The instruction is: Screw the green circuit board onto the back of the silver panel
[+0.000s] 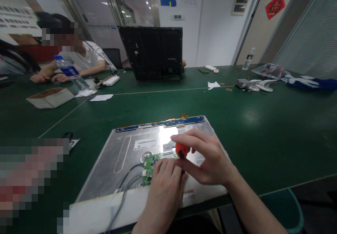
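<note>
My right hand (pixel 207 153) grips an orange-and-black screwdriver (pixel 181 150) by its handle, between thumb and fingers. The handle's end faces me, and the shaft is hidden. Just below and to the left, my left hand (pixel 167 178) is closed, its bent fingertips pressed together over a green circuit board (pixel 150 162); anything in its grasp is out of sight. The board sits on the metal back of a flat display panel (pixel 116 160), which lies on the table. Grey cables (pixel 123 195) run from the board's left side toward me. A blue circuit strip (pixel 160 124) lines the panel's far edge.
The panel rests on a green table (pixel 252 139). A black display housing (pixel 155 53) stands upright at the back. At left are an open box (pixel 51 98), a water bottle (pixel 72 72) and a seated person (pixel 86 57). White gloves (pixel 263 85) lie far right; a teal bin (pixel 286 209) stands below the edge.
</note>
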Available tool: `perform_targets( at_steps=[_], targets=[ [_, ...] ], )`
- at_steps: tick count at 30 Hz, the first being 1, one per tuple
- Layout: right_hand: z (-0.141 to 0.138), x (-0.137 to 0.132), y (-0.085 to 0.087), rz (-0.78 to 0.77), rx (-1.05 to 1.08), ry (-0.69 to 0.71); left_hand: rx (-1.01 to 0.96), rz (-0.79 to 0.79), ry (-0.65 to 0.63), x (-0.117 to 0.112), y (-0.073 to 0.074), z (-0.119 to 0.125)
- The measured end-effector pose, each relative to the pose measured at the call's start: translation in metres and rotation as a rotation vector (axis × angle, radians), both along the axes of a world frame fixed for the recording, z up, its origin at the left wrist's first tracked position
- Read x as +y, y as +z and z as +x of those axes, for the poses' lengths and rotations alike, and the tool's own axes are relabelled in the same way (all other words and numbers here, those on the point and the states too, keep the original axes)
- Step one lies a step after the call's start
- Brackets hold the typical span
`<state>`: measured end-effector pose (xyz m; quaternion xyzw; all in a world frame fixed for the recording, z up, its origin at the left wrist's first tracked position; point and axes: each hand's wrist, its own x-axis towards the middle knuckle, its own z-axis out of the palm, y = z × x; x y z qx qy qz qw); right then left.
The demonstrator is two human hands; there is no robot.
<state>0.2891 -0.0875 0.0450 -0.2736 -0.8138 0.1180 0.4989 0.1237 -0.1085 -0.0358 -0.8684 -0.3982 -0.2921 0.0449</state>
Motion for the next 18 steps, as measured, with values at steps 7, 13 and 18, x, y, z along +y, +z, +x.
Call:
perform_targets(
  at_steps=[7, 13, 18],
  targets=[
    [-0.0001, -0.0008, -0.0059, -0.008, 0.061, -0.036, 0.053, -0.031, 0.004, 0.0011, -0.0048, -0.0024],
    [0.0017, -0.0014, -0.0056, -0.049, 0.053, 0.021, 0.029, -0.024, 0.013, 0.0001, -0.0010, -0.0015],
    [0.0016, -0.0006, -0.0055, -0.065, 0.063, -0.008, -0.011, -0.031, 0.006, -0.0008, 0.0037, 0.0009]
  ],
)
